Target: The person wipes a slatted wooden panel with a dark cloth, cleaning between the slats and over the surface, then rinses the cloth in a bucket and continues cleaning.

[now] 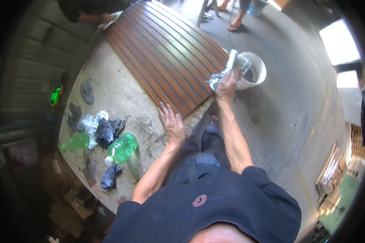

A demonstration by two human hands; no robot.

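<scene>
A brown slatted wooden panel (162, 48) with dark grooves lies on a worn, stained tabletop (121, 81). My left hand (172, 123) rests at the panel's near left corner, fingers stretched out along its edge. In my right hand (228, 84) is a bunched white-and-grey cloth (236, 62), held at the panel's right edge. Just beyond that hand stands a white bucket (257, 71) on the floor, its inside partly hidden by the cloth.
On the table's left lie crumpled dark and pale rags (103, 128), two green bottles (123, 148) and a dark cloth (110, 176). At the far end another person's hand (107, 18) holds a white cloth on the panel. Another person's sandalled foot (235, 26) stands beyond.
</scene>
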